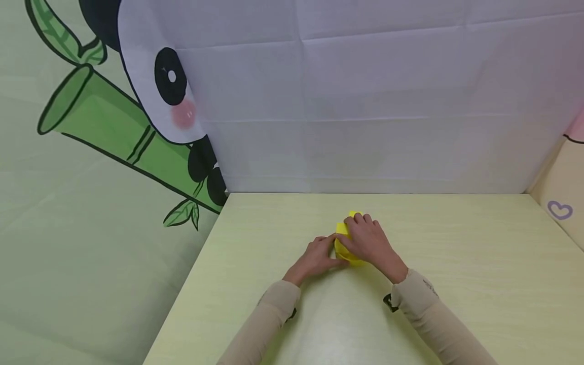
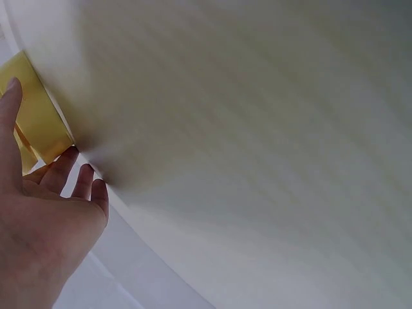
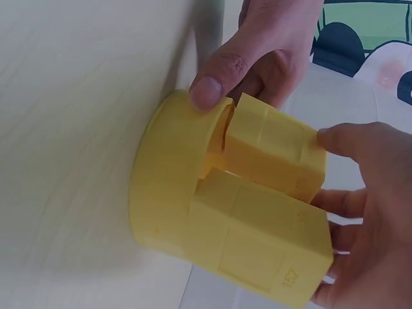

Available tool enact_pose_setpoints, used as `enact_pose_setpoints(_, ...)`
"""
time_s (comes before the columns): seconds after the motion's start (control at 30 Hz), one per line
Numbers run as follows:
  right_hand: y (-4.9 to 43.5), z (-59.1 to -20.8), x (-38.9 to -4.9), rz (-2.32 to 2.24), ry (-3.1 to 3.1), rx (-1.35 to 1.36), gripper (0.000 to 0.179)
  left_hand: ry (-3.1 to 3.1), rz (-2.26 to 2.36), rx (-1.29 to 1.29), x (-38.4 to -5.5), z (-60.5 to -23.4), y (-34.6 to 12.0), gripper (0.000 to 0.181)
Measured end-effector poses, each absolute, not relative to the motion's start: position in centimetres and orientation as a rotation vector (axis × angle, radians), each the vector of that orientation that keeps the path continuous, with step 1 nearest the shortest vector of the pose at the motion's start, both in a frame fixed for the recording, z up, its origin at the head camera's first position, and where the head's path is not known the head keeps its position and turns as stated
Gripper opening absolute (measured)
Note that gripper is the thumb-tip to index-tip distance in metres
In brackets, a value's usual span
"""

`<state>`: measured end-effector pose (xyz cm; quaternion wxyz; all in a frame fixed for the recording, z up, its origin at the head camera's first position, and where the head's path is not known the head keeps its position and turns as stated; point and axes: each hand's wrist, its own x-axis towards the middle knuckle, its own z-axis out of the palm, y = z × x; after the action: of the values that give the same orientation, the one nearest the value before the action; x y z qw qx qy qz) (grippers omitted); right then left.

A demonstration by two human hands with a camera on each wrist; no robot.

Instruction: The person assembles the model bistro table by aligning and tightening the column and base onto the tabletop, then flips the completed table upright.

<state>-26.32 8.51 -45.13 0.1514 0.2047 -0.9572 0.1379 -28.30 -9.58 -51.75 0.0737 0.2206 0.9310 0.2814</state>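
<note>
A low, round yellow container (image 3: 164, 174) rests on the table. Two box-shaped yellow blocks stand up from it: one block (image 3: 273, 145) near the left thumb, the other block (image 3: 264, 238), marked with digits, beside it. My left hand (image 1: 318, 256) holds the round container at its side, its thumb on the rim in the right wrist view. My right hand (image 1: 368, 241) grips the block nearer the left thumb from above, thumb on one face and fingers behind both blocks. In the left wrist view, part of the yellow piece (image 2: 42, 109) shows between left thumb and fingers.
The pale wooden table (image 1: 456, 284) extends around both hands. A white cloth wall (image 1: 365, 111) rises behind its back edge. A green cloth with a bamboo drawing (image 1: 109, 116) hangs at the left, and a cream panel with a heart (image 1: 559, 210) stands at the right.
</note>
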Motion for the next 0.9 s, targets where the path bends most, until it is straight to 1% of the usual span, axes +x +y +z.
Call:
enact_pose_setpoints(0.2, 8.5, -45.1, -26.1, 0.358, -2.723, 0.521, 0.047, 2.790, 0.851, 0.662, -28.1, -51.5, -9.6, 0.081)
enact_pose_setpoints(0.43, 8.6, -45.0, -26.0, 0.336, -2.747, 0.484, 0.042, 2.795, 0.856, 0.653, -28.2, -51.6, -9.6, 0.085)
enact_pose_setpoints(0.57, 8.5, -44.9, -25.8, 0.331, -2.784, 0.433, 0.046, 2.787, 0.859, 0.654, -28.1, -51.6, -9.8, 0.086)
enact_pose_setpoints(0.8, 8.8, -44.6, -25.3, 0.410, -2.805, 0.577, 0.045, 2.778, 0.858, 0.678, -27.8, -51.6, -10.1, 0.087)
enact_pose_setpoints(0.9, 8.9, -44.7, -25.2, 0.377, -2.817, 0.589, 0.044, 2.781, 0.850, 0.677, -27.7, -51.6, -10.2, 0.088)
